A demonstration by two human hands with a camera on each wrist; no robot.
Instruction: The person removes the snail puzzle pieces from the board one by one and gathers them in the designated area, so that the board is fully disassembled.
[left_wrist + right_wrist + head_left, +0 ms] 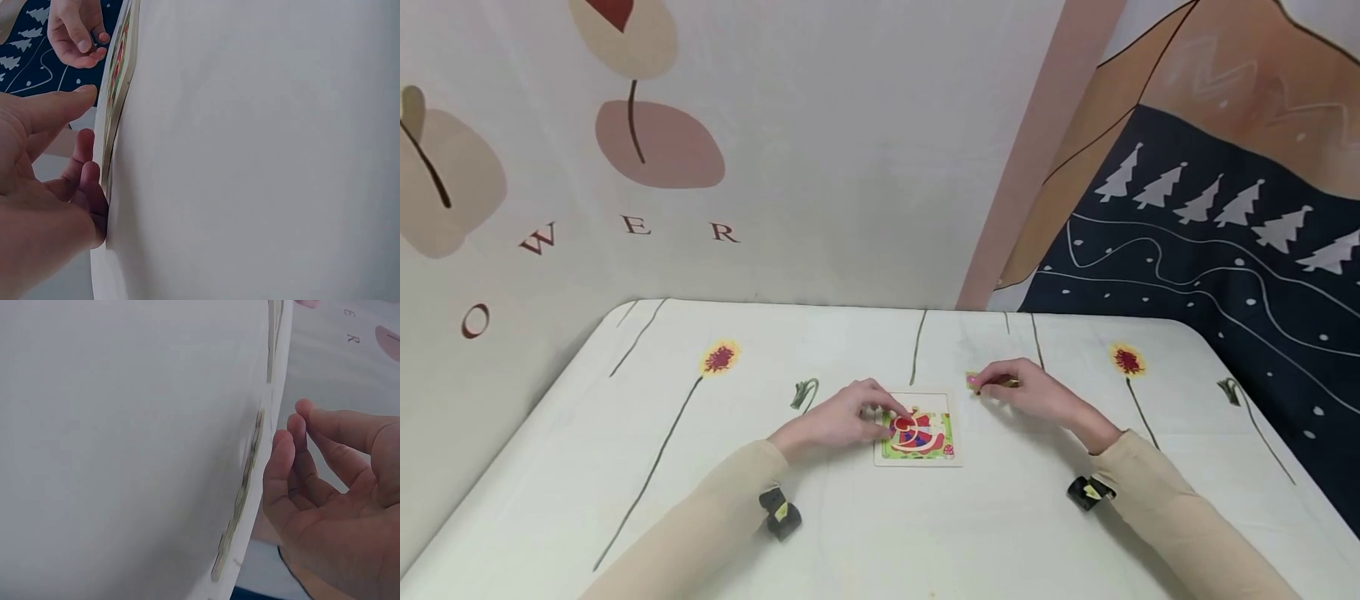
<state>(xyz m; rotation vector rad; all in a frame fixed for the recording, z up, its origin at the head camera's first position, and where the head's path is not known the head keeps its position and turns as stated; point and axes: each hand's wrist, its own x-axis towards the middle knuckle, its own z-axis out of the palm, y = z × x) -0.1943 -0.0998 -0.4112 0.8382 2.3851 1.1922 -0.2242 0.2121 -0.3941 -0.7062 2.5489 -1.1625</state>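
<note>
A square wooden jigsaw puzzle (pixel 919 458) lies on the table, its picture in red, purple and green inside a pale frame. My left hand (pixel 853 414) reaches over its left side, thumb and index finger spread apart. In the left wrist view, the lower fingers (pixel 94 194) of that hand are right at the board's edge. My right hand (pixel 1032 388) hovers over small loose puzzle pieces (pixel 972 381) beyond the board's right corner. These pieces (pixel 240 494) appear edge-on in the right wrist view, with the loosely bent fingers (pixel 282 453) above them and nothing visible between the tips.
A white cloth (pixel 820 533) printed with flowers and stems covers the table. Behind it hangs a pale printed curtain (pixel 850 167), with a dark tree-patterned cloth (pixel 1225 250) at the right. Each wrist wears a small black camera (pixel 781 514).
</note>
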